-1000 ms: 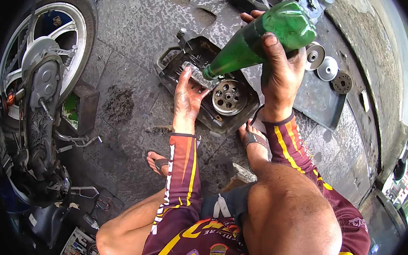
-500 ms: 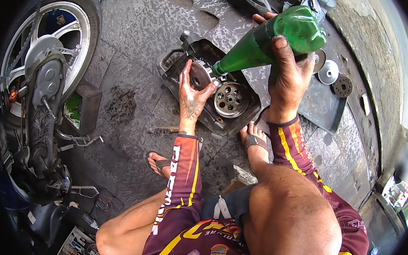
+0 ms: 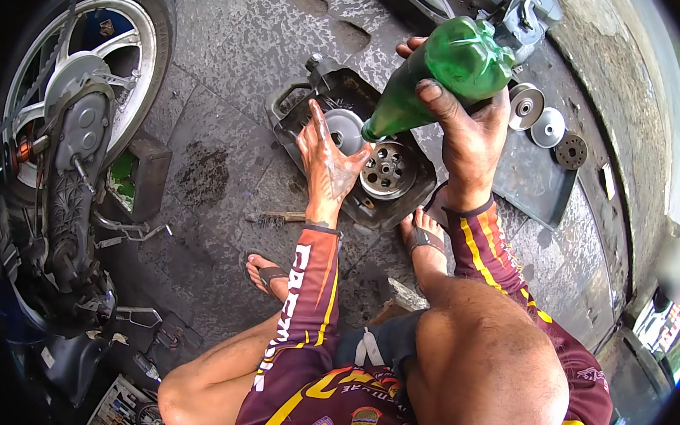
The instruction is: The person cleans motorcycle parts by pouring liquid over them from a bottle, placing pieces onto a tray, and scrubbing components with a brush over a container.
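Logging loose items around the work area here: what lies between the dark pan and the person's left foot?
A wooden-handled brush lies between the dark pan and the left foot; the head view shows it.

Two hands [image 3: 333,170] [image 3: 472,146], two sandals [image 3: 271,274] [image 3: 427,240], one bottle [image 3: 418,91], one brush [image 3: 278,217] and two trays [image 3: 431,160] [image 3: 533,189] are showing — plus five round metal parts [image 3: 344,129] [image 3: 388,169] [image 3: 526,106] [image 3: 547,127] [image 3: 571,152].

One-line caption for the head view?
Right hand tilts green plastic bottle toward round silver metal disc in left hand, over angular black tray.
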A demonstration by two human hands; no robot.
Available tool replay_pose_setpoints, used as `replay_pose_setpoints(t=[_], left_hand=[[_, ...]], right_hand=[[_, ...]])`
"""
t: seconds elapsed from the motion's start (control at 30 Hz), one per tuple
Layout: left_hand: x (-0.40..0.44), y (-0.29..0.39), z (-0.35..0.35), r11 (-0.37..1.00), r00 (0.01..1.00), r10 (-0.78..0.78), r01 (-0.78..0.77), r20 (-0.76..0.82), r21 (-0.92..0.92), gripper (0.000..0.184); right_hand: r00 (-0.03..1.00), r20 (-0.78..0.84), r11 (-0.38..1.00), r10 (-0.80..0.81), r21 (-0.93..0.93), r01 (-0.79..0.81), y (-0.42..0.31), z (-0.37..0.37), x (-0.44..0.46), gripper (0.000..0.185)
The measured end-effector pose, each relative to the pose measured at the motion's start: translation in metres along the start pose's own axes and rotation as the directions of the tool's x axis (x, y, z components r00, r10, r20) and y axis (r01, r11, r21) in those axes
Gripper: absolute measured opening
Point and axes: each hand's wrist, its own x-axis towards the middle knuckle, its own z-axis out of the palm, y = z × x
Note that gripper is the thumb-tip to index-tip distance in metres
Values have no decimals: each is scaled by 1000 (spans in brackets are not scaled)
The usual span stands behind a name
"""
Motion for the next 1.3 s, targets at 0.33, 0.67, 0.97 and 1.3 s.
replay_pose_setpoints(t=[0.33, 0.67, 0.97, 1.3], left_hand=[[4, -5, -4, 305, 766, -452, 615, 458, -727, 75], [5, -3, -4, -412, 616, -346, 578, 708, -704, 79], [5, -1, -17, -477, 758, -232, 457, 609, -751, 69], [2, -4, -10, -481, 760, -139, 509, 635, -714, 81]], right_hand=[[999, -31, 999, 14, 47, -12, -4, -2, -4, 50], [1000, 13, 998, 16, 57, -17, -3, -2, -7, 53], [999, -10, 971, -47, 234, 48, 2, -10, -4, 53], [975, -18, 965, -219, 144, 220, 1, -3, 5, 54]])
